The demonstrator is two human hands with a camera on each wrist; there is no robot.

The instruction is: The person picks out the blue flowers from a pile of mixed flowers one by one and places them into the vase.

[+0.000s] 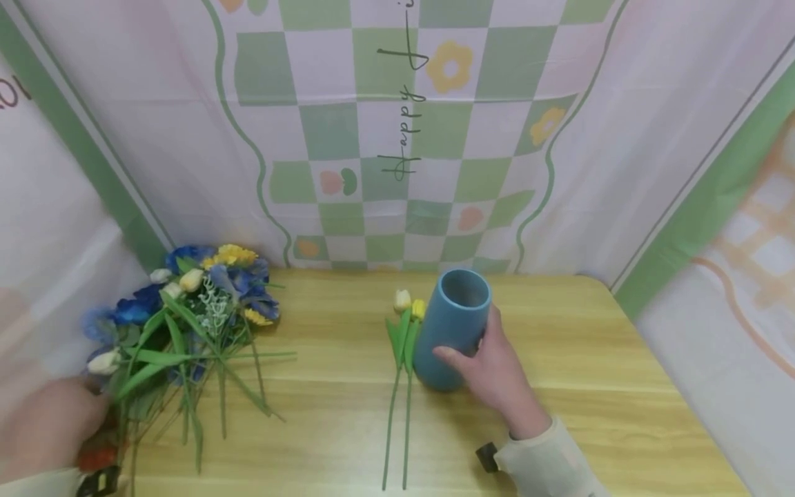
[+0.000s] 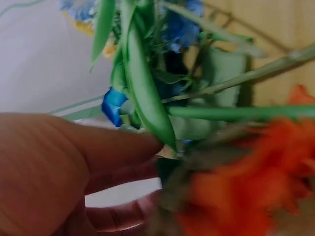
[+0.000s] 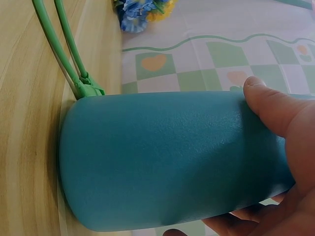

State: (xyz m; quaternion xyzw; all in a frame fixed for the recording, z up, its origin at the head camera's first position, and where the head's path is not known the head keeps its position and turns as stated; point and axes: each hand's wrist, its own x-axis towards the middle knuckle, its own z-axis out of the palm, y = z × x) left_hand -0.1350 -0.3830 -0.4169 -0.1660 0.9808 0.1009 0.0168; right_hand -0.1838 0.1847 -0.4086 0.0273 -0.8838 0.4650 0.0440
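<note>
A blue vase point(image 1: 452, 335) stands on the wooden table, its mouth facing up. My right hand point(image 1: 497, 366) grips its right side, thumb across the front in the right wrist view point(image 3: 275, 113). Against the vase's left side lie two tulips point(image 1: 404, 345), one white and one yellow, stems toward me. My left hand point(image 1: 52, 424), blurred, is at the near left of a pile of artificial flowers point(image 1: 211, 304). In the left wrist view its thumb point(image 2: 123, 147) meets a green leaf point(image 2: 147, 105) beside an orange flower point(image 2: 246, 187); leaves hide the fingertips.
Blue and yellow blooms, white tulips point(image 1: 105, 362) and crossing green stems spread over the table's left side. A checked green-and-white cloth point(image 1: 385, 131) hangs behind the table point(image 1: 577, 359), with more cloth at both sides.
</note>
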